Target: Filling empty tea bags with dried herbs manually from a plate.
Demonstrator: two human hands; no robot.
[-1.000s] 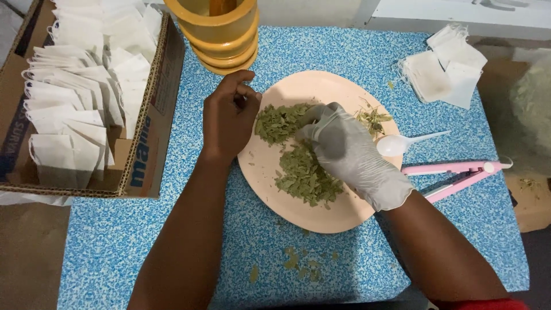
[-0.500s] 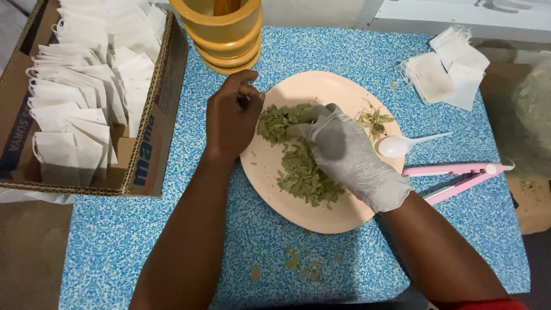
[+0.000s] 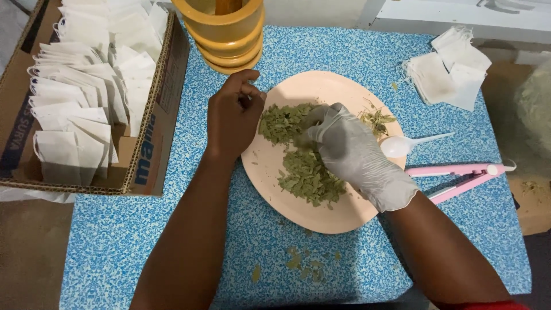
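Head view, gloved right hand [image 3: 350, 149] fingers pinching dried leaves [image 3: 304, 172] (peach plate [image 3: 350, 212]), bare left hand [image 3: 232, 117] curled

Matt peach plastic plate [image 3: 270, 166], dry crumbly leaves [image 3: 307, 175], speckled blue tabletop [image 3: 172, 229], corrugated cardboard box [image 3: 152, 132], thin latex glove [image 3: 356, 152].

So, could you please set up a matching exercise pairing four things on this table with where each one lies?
Things:
1. dried green leaves
2. white plastic spoon
3. pink clip tool
4. white filter bags

Places:
A. in the cardboard box
B. beside the plate's right edge
C. on the peach plate, under the gloved right hand
D. on the blue mat, below the spoon

Pairs: 1-C, 2-B, 3-D, 4-A
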